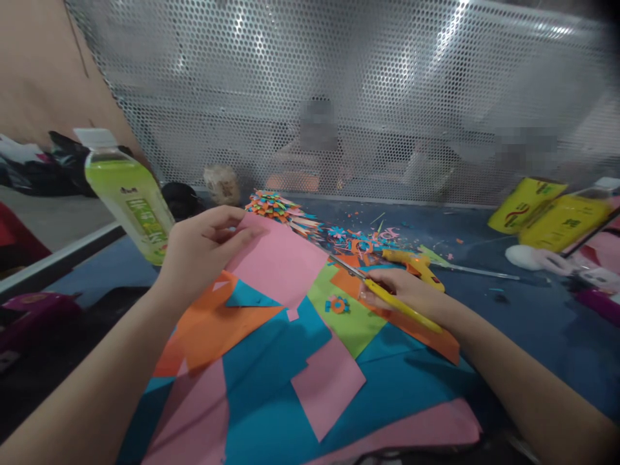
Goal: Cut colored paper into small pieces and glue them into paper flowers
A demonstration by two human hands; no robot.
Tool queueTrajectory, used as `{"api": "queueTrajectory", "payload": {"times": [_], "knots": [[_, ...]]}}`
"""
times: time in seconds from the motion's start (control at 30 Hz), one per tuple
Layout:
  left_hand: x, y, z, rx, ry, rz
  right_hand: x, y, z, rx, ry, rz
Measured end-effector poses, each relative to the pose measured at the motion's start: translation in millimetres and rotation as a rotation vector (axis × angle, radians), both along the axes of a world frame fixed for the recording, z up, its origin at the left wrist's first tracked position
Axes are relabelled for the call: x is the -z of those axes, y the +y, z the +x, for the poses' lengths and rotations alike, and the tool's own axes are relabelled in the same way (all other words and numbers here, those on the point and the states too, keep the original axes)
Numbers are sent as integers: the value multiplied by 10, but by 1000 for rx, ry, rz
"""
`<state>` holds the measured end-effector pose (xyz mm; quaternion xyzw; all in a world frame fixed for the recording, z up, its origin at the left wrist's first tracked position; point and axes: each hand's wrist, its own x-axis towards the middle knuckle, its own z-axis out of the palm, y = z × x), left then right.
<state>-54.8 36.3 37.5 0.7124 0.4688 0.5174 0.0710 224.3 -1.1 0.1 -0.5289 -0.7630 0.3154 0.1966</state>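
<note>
"Bare forearms (92, 374) come nearest, one from each lower corner, with a big blue sheet (276, 368) spread out between them."

"And the hands?"

"Left hand (201, 248): thumb and fingers pinch the upper left edge of a pink sheet (283, 258). Right hand (411, 290): fingers curl around the yellow handles of a pair of scissors (387, 297)."

"How does that pink sheet look?"

"Plain, smooth, evenly coloured, roughly four-sided, with straight edges. It tilts, one corner pointing down and another off to the right."

"Where is it, exactly?"

"Front and centre, between the two hands, over the loose paper. Its right corner meets the scissors' silver blades. I can't tell whether those blades are parted or closed."

"What's underneath?"

"Orange paper (227, 336) and a blue triangle (252, 297) toward the left, a green sheet (356, 329) toward the right. On the green sits a little orange-and-blue cutout (338, 305). Closer in, there's a notched pink piece (329, 384)."

"Beyond the hands?"

"Layered, many-coloured paper strips (274, 205) in a cone-like heap, then scattered scraps (363, 244). Just behind the right hand lies a yellow glue gun (416, 265). Beside the left wrist stands a bottle (128, 194) of green drink, white-capped."
</note>
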Motion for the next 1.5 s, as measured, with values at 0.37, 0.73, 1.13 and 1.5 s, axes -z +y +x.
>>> {"api": "queueTrajectory", "payload": {"times": [0.37, 0.73, 1.13, 1.5], "knots": [[-10, 5, -10, 1, 7, 4, 28, 5, 30, -20, 73, -34], [-14, 14, -20, 19, 9, 7, -3, -5, 18, -33, 88, -25], [-7, 9, -16, 40, 7, -38, -2, 4, 9, -44, 70, -31], [-3, -3, -10, 77, 15, -110, 56, 24, 20, -56, 88, -18]]}}
